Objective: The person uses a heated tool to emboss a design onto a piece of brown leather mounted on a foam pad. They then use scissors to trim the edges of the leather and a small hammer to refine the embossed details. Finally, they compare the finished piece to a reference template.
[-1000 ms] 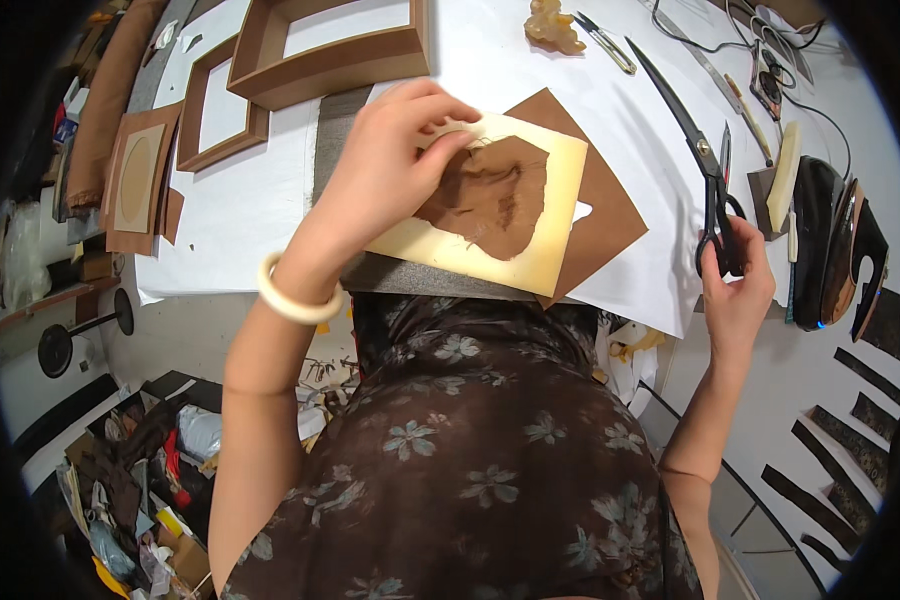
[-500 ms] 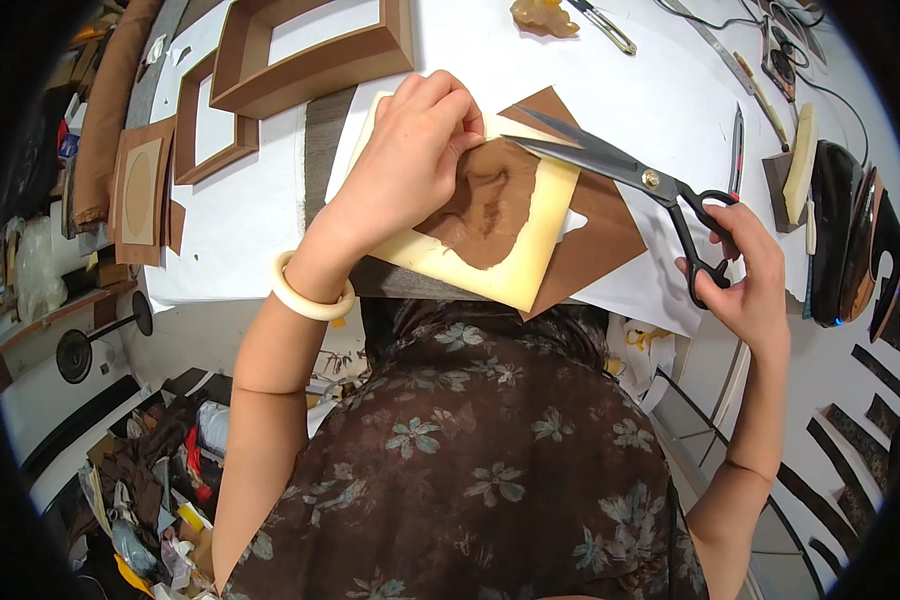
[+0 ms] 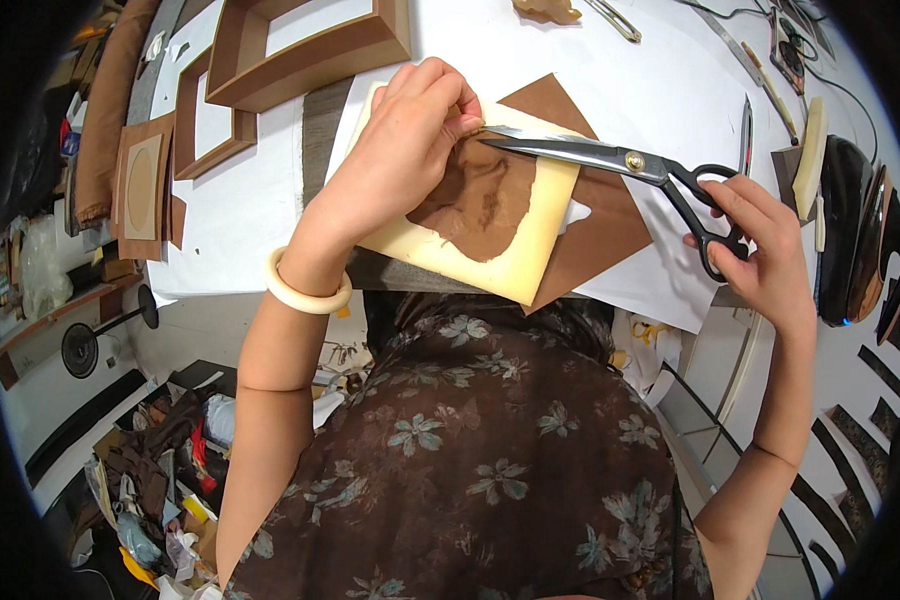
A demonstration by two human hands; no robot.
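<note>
— Starting nearest the body: what is under the left hand [image 3: 405, 160]?

— It lies flat on a pale yellow foam square [image 3: 530, 235] with a ragged brown leather patch [image 3: 485, 195] on top, fingers [image 3: 440, 95] curled and pinching the patch at its twelve o'clock edge. The square sits on a brown card sheet [image 3: 610, 235] at the near edge of the white table [image 3: 260, 210].

— And the right hand [image 3: 760, 250]?

— At three o'clock from the square, fingers through the black loops of long scissors [image 3: 620, 160]. The blades are slightly parted, tips meeting the patch just beside the left fingertips.

— How far along is the cutting?

— Early, I'd judge: the patch has torn, uneven borders all round (no clean cut line shows), so the trimming looks mostly left to do.

— Farther out?

— At ten o'clock, brown box frames [image 3: 310, 50]; at two o'clock, a metal ruler [image 3: 748, 135] and small tools I can't identify.
</note>
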